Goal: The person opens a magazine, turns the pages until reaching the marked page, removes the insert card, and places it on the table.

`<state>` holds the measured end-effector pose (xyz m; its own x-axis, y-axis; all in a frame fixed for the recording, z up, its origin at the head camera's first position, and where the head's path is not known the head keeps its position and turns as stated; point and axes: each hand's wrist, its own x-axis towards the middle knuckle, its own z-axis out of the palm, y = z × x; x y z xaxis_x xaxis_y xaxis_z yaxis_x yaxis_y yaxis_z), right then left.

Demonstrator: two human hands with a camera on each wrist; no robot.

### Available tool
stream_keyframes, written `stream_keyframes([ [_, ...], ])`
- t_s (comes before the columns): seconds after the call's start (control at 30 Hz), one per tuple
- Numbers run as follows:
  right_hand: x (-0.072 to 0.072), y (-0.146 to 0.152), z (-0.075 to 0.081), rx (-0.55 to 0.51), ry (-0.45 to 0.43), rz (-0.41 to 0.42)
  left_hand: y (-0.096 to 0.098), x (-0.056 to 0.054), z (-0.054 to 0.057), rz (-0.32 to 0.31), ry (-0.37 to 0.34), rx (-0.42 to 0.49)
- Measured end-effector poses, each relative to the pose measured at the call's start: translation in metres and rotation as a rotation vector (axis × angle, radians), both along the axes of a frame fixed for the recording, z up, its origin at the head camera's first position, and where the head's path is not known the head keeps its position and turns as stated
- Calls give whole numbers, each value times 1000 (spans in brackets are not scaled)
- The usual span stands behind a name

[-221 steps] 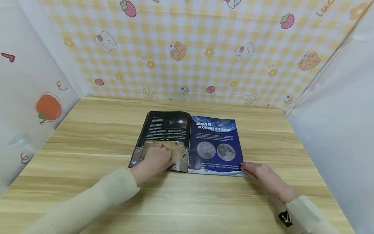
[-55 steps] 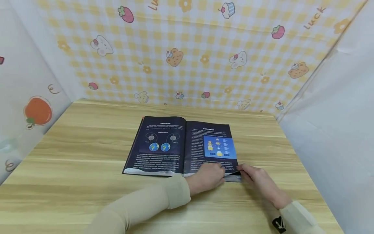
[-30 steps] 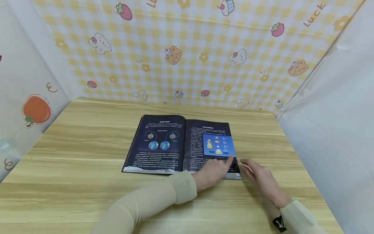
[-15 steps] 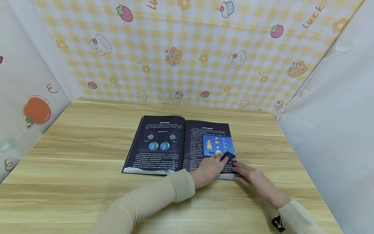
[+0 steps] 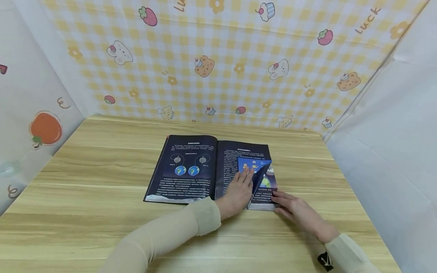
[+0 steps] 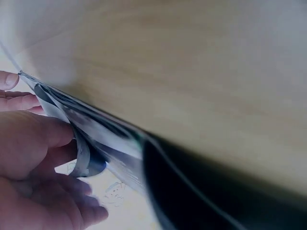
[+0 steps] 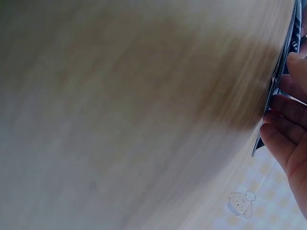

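An open magazine [image 5: 186,185] with dark, printed pages lies on the wooden table. In the head view my left hand [image 5: 237,193] is over its right half, holding a lifted page [image 5: 261,172] that bends leftward. The left wrist view shows that curled page [image 6: 82,155] against the thumb side of my left hand [image 6: 38,167]. My right hand [image 5: 297,212] rests at the lower right corner, its fingers extended onto the sheet beneath. In the right wrist view, the fingers of my right hand [image 7: 290,129] touch the magazine's edge [image 7: 276,79].
The light wooden table [image 5: 85,189] extends around the magazine on all sides. Behind it hangs a yellow checked cloth [image 5: 153,68] with cartoon prints. White sheets flank the table at left and right. A black tag [image 5: 325,261] shows beside the right sleeve.
Earlier the magazine lay open at another spread with moon pictures. Over the last second my left hand has lifted the right page's corner and drawn it leftward, uncovering part of the sheet below.
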<state>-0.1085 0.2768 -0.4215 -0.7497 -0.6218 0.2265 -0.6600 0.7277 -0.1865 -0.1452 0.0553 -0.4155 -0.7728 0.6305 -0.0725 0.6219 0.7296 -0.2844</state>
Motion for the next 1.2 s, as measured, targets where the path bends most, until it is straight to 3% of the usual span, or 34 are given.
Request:
stream_keyframes([
  [0.17,1,0,1,8,-23,-16,-12,3,0,-8,29,-21],
  [0.47,1,-1,1,22,-52,-31,-29,10,1,18,-35,49],
  [0.63,1,-1,3,26,-60,-41,-48,14,4,40,-50,3],
  [0.9,-1,0,1,14,-47,-34,-84,22,9,109,-43,3],
  [1.2,-2,1,2,31,-58,-45,-114,31,6,171,-16,168],
])
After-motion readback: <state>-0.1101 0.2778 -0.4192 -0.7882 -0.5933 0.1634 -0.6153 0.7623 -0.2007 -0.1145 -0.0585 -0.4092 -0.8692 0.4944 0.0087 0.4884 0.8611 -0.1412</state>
